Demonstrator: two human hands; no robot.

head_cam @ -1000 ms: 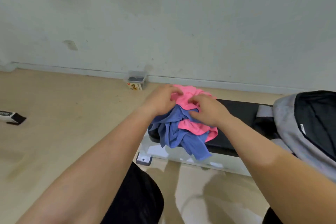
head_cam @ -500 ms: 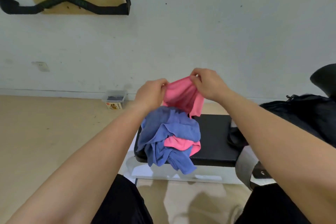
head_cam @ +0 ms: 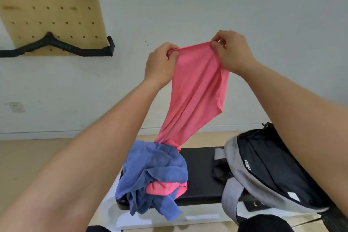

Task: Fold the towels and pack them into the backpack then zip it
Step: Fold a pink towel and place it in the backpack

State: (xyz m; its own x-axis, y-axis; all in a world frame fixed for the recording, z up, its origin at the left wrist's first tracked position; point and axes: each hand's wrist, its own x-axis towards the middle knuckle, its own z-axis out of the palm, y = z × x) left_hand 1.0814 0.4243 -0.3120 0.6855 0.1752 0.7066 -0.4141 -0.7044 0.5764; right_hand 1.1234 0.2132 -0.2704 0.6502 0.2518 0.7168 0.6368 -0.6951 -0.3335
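Observation:
A pink towel [head_cam: 195,88] hangs stretched in the air, its lower end still caught in the heap. My left hand [head_cam: 160,64] pinches its top left corner and my right hand [head_cam: 230,51] pinches its top right corner. Below, a crumpled blue towel [head_cam: 150,167] lies heaped on the left end of a black bench [head_cam: 199,164], with another pink towel [head_cam: 162,188] tucked under it. A grey and black backpack [head_cam: 263,171] lies on the bench's right end, under my right forearm.
A wooden pegboard [head_cam: 47,5] with black handles [head_cam: 56,47] hangs on the white wall at the upper left. The bench's white base [head_cam: 169,218] stands on a light wood floor [head_cam: 28,160]. My dark-clothed knees show at the bottom edge.
Both hands have risen and moved apart, pulling the pink towel up out of the heap. The view has tilted upward, so the wall fills more of the frame.

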